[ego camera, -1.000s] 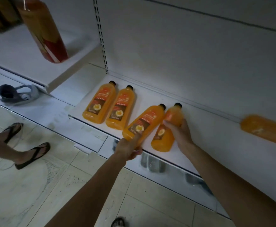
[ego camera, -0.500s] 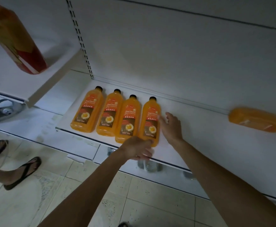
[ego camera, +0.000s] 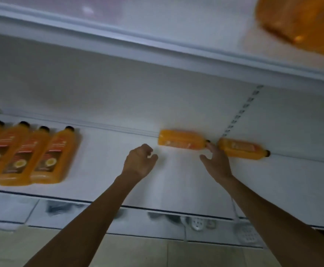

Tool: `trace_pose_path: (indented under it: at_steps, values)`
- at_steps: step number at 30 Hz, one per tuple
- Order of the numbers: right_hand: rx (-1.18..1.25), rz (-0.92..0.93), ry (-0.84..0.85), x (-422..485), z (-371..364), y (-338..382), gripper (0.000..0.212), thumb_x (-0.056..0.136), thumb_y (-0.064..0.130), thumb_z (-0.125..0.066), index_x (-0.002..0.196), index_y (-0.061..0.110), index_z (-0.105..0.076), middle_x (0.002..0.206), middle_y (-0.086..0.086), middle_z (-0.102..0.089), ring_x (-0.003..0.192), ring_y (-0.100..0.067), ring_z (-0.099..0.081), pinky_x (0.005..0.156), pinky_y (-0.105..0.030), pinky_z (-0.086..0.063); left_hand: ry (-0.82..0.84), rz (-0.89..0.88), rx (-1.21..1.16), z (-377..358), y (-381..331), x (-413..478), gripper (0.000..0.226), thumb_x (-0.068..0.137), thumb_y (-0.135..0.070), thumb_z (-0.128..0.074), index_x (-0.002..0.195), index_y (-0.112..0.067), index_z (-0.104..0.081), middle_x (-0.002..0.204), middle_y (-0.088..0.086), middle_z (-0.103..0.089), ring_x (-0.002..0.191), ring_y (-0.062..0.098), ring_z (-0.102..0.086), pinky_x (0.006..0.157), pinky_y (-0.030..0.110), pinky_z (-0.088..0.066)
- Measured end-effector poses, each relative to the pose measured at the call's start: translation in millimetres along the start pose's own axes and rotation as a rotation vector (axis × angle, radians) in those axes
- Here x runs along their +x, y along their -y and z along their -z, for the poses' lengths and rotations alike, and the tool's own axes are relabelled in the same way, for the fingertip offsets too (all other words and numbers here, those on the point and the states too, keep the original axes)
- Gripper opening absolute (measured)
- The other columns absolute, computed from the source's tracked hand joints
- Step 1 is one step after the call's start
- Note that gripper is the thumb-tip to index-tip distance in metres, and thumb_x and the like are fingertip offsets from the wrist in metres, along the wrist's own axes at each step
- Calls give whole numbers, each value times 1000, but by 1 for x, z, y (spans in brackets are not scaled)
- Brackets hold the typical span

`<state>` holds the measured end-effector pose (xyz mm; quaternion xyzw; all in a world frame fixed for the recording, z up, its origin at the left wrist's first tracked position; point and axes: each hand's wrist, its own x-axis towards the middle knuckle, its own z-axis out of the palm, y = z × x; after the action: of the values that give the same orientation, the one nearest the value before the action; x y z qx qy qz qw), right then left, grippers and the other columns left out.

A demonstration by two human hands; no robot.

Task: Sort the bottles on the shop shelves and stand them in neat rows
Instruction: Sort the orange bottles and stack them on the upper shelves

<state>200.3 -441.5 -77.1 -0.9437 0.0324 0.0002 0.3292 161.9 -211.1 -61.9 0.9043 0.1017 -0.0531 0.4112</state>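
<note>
Several orange juice bottles [ego camera: 32, 153] with black caps stand side by side at the left of the white bottom shelf [ego camera: 109, 170]. Two more orange bottles lie on their sides against the back panel: one [ego camera: 182, 140] in the middle and another [ego camera: 242, 149] to its right. My left hand [ego camera: 140, 160] hovers just left of the middle lying bottle, fingers loosely curled and holding nothing. My right hand [ego camera: 215, 160] is spread open between the two lying bottles, fingertips near the middle bottle's cap.
An upper shelf [ego camera: 157, 47] juts out overhead with a blurred orange bottle [ego camera: 301, 24] on it at top right. A slotted upright [ego camera: 240, 112] runs down the back panel. Below the shelf edge is a tiled floor [ego camera: 138, 251].
Both hands left the row of upright bottles and moved right toward the lying bottles. The view swung right, bringing a second lying bottle into sight.
</note>
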Motion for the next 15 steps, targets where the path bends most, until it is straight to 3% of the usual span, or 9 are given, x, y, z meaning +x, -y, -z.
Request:
trace_pose_path:
  at_steps: [4,6,11,15]
  values:
    - [-68,-33,-30,-5,95,-90,55,88,12,-59,140,13,-42,138,-10,-48,126,-27,-46,92,-26,-37,-81,-136,35,-69,-55,-1,33,87,-23,-62,117,-8,-60,120,13,-61,107,29,-57,90,29,-42]
    - [-89,-81,-54,3,122,-123,57,89,15,-58,142,16,-39,140,-12,-47,125,-29,-46,95,-30,-38,-126,-159,48,-92,-70,-2,34,85,-22,-64,116,-7,-60,120,14,-61,108,29,-57,90,31,-43]
    - [-71,-86,10,19,123,-157,60,88,19,-60,143,13,-36,138,-15,-47,123,-31,-47,96,-34,-41,-161,-216,273,-113,-76,11,44,82,-25,-68,121,-7,-55,126,13,-58,114,32,-52,94,40,-44]
    - [-240,41,50,41,107,-169,72,90,24,-61,148,11,-22,148,-14,-35,132,-30,-37,107,-41,-35,-201,-231,487,-112,-67,48,58,78,-24,-71,126,-1,-49,131,19,-51,120,37,-46,93,47,-41]
